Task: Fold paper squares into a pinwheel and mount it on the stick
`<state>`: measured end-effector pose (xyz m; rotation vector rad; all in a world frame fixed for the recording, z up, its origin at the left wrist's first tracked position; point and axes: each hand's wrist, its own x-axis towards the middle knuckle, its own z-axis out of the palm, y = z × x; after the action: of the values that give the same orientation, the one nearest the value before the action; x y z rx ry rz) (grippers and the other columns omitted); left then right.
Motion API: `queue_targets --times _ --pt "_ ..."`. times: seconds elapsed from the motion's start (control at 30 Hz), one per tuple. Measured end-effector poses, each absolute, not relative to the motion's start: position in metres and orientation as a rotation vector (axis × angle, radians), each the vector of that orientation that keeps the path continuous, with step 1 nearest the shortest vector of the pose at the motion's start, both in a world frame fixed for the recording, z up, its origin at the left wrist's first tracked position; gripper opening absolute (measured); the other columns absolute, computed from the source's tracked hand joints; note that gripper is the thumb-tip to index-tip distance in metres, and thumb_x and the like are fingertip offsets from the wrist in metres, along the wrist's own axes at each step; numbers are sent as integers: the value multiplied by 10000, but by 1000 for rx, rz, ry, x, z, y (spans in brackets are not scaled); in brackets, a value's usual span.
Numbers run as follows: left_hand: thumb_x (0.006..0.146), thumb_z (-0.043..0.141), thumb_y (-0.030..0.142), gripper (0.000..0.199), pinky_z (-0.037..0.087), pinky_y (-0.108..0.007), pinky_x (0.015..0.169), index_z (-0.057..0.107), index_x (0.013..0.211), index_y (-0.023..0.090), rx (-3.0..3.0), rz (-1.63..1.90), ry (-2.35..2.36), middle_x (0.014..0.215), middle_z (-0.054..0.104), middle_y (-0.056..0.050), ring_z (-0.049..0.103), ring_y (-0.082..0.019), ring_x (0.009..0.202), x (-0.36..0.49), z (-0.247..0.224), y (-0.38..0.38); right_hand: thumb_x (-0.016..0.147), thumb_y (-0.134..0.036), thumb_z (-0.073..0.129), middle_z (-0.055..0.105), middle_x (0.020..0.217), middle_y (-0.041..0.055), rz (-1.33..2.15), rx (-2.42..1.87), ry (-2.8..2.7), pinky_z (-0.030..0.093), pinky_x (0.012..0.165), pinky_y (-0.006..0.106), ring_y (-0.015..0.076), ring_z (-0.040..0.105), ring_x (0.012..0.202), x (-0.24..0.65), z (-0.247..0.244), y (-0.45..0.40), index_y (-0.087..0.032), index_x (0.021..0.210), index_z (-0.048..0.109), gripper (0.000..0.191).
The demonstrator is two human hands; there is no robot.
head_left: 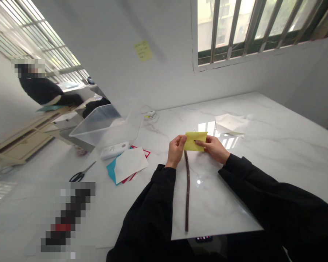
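A yellow piece of paper (pixel 194 145) is held up between both hands above the marble-patterned table. My left hand (pixel 176 149) pinches its left edge between thumb and fingers. On the right side, my right hand (pixel 215 147) grips the paper, with a finger lying across its face near a small dark spot. Below the paper a thin brown stick (pixel 187 193) lies lengthwise on the table, its far end close to my left hand. Both of my arms are in black sleeves.
Left of my arms lie white, blue and red papers (pixel 131 165), a white box (pixel 115 150), scissors (pixel 78 176) and a blurred dark object (pixel 68 218). A clear plastic bin (pixel 98 125) stands behind. White paper (pixel 231 124) lies back right. A person (pixel 39 87) sits far left.
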<state>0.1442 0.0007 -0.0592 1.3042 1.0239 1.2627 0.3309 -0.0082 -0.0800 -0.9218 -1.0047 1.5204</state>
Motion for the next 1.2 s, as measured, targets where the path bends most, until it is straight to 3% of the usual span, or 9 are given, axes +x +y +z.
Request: queue_targets --times 0.1,0.3,0.5,0.67,0.87,1.0,1.2 --pt "861 666 705 551 491 -268 627 726 969 168 1299 1361 1235 837 743 -75 660 -160 660 127 -62 12 741 -428 893 789 1216 84 1533 -914 -927 647 919 376 281 755 1101 337 -79 -4 -227 1081 777 412" --pt "827 783 385 198 454 -296 730 759 967 248 1666 1229 1654 862 749 -35 613 -172 672 120 -67 11 750 -524 856 775 1256 118 1530 -953 -915 661 893 413 324 747 1136 345 -85 6 -236 1043 758 422" --pt "740 847 410 590 467 -348 827 719 1287 227 2024 879 1772 839 688 -58 660 -282 859 132 -61 -5 683 -497 918 807 1142 108 1530 -919 -943 650 936 453 325 766 1060 341 -85 3 -221 994 772 441" --pt "697 802 184 542 473 -354 837 754 1232 259 1903 973 1742 798 722 -38 667 -262 801 128 -61 -2 666 -487 945 811 1109 105 1575 -870 -975 641 941 427 304 774 1023 342 -82 0 -211 939 785 420" --pt "779 764 306 484 517 -312 727 726 1242 173 1339 1131 1313 888 758 -68 642 -163 671 122 -54 7 681 -486 930 813 1061 102 1548 -907 -1196 628 868 415 276 765 942 343 -83 0 -193 1028 813 469" --pt "777 823 397 489 499 -259 683 739 1196 159 1238 1078 1028 936 759 -77 605 -112 668 124 -45 3 723 -514 893 790 939 66 1334 -896 -1404 591 827 370 225 730 865 344 -79 -1 -190 894 800 377" --pt "757 885 402 443 491 -252 702 774 1114 166 1255 965 898 983 764 -92 636 -129 754 124 -39 -4 798 -506 859 789 928 64 1076 -827 -1503 578 903 415 237 729 913 344 -66 -6 -225 878 800 299"
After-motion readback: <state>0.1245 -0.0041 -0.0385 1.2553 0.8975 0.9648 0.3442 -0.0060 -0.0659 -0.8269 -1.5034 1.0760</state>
